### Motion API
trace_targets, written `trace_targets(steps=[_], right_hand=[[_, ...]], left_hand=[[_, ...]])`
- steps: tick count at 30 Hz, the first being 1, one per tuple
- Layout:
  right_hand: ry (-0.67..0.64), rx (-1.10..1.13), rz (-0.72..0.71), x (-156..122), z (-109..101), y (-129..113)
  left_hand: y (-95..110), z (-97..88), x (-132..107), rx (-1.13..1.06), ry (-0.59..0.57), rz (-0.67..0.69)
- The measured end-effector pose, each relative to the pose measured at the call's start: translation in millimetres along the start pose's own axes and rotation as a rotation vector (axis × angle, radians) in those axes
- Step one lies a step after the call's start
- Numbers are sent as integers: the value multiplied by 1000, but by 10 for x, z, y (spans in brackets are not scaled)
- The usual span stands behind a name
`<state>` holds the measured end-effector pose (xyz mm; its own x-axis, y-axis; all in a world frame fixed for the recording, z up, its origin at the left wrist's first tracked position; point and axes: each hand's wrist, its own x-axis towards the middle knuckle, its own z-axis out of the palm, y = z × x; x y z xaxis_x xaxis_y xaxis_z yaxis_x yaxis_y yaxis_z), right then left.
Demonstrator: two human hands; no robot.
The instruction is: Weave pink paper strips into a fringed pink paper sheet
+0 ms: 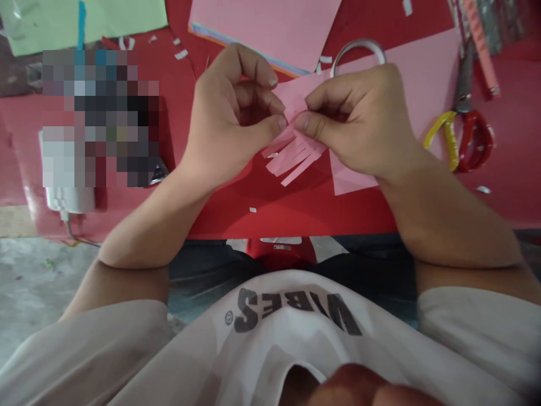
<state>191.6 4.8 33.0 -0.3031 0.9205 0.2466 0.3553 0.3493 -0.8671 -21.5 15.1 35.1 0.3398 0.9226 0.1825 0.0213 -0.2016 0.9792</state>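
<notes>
1 head-worn view, close above a red table (228, 217), forward and downward

Your fringe (302, 155) is thin paper, matt, lightly creased. The stack (266, 25) above it: paper too, flat and smooth-faced. Pink sheet (426, 73) and green sheet (127, 22): smooth, matt paper. Your table cover (228, 211) looks like plastic sheeting, smooth, with a soft sheen. Scissors (464, 105): you see metal blades (464, 79), dull grey, and glossy plastic handles (453, 141). Charger (70, 197): smooth white plastic. Packets (509, 25): apparently clear film, shiny, blurred. Your shirt (291, 349) is soft matt cloth, folded, its lettering (297, 304) flat and dull. Your trousers (372, 270) are dark cloth, matt. Floor (25, 282): rough, concrete-like.
</notes>
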Motion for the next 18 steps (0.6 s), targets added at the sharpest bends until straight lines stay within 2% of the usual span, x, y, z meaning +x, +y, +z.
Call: trace_targets(steps=[9, 18], right_hand=[[-14, -26, 78, -41, 5, -24], [34, -68, -7, -27, 6, -39]], left_hand=[[70, 68, -59, 62, 51, -5], [107, 58, -28, 89, 67, -16]])
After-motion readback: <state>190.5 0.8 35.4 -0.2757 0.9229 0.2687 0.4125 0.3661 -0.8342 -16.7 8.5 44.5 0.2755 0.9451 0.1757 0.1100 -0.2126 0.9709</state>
